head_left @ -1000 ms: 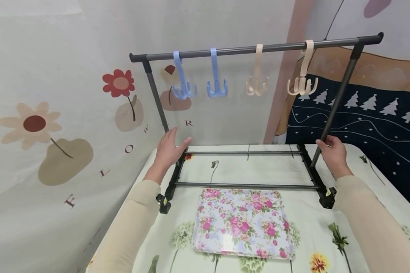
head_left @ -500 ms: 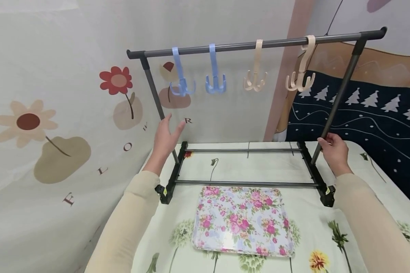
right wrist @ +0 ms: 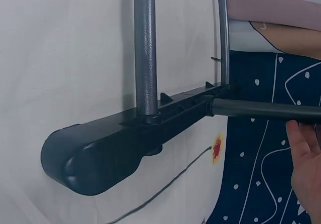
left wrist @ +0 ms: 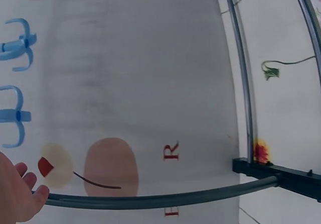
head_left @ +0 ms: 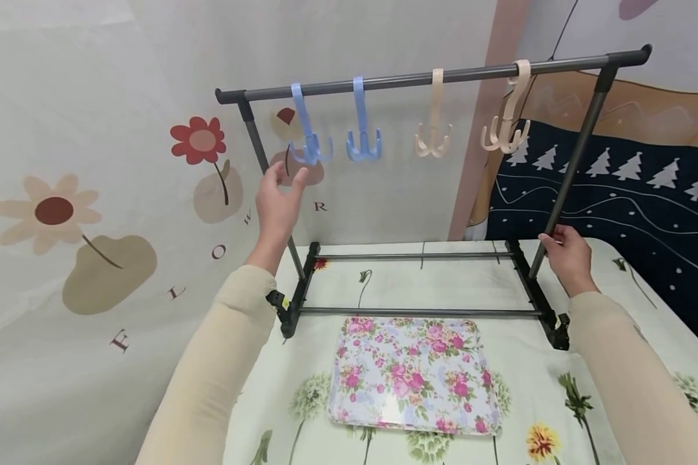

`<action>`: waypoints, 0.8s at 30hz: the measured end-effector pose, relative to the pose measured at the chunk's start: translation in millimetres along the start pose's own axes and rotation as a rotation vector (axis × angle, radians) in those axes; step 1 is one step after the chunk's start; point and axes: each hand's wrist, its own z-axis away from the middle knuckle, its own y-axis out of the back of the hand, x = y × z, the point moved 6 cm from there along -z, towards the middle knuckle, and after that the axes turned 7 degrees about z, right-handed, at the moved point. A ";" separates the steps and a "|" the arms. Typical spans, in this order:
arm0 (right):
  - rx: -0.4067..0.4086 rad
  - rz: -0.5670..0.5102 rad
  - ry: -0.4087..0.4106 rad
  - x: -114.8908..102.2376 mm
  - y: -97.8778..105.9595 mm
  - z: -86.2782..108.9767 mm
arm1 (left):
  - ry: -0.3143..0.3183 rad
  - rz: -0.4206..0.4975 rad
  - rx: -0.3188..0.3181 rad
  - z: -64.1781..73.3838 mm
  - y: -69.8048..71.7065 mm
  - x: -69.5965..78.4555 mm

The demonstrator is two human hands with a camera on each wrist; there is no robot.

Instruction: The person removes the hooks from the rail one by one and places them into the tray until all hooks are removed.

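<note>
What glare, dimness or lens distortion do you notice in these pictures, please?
Head view: bright, a pale glare patch on the floral tray; left wrist view: dimmer, the left upright bowed, probably lens distortion; right wrist view: also dim, soft shadow beside the crossbar, faint sheen on the black foot.

In the head view, a dark grey rack is standing on flowered cloth, its black feet spreading toward eight and four o'clock. Along its top, pronged blue hooks are hanging around ten to eleven, beige hooks around twelve to two.
</note>
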 end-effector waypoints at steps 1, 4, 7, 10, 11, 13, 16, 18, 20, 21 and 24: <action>-0.001 0.002 0.000 -0.1 -0.4 -0.2 | -0.007 0.012 0.014 -2.5 0.4 3.9; -0.003 0.014 0.004 0.2 -0.9 -0.7 | -0.019 0.037 0.042 -8.9 0.9 16.1; -0.002 0.025 0.010 0.8 -0.9 -1.4 | -0.026 0.059 0.054 -14.5 0.6 28.1; -0.009 0.022 0.012 1.8 -1.1 -2.3 | -0.030 0.052 0.070 -19.4 0.1 38.3; -0.012 0.018 0.012 2.2 -1.2 -2.6 | -0.031 0.050 0.075 -20.7 -0.3 41.1; -0.017 0.013 0.012 3.1 -1.6 -3.2 | -0.028 0.044 0.084 -23.5 -1.2 45.7; -0.023 0.012 0.006 4.2 -2.3 -3.4 | -0.018 0.043 0.104 -27.2 -2.4 51.6; -0.025 0.012 0.003 4.7 -2.2 -3.5 | -0.009 0.047 0.121 -30.0 -3.2 55.6; -0.029 0.013 -0.001 4.6 -2.0 -3.4 | 0.004 0.055 0.140 -32.4 -3.9 59.5; -0.031 0.014 -0.001 4.4 -1.9 -3.2 | 0.010 0.062 0.149 -33.7 -4.4 61.3; -0.029 0.013 -0.002 2.9 -1.4 -1.9 | 0.040 0.093 0.176 -37.1 -6.4 65.6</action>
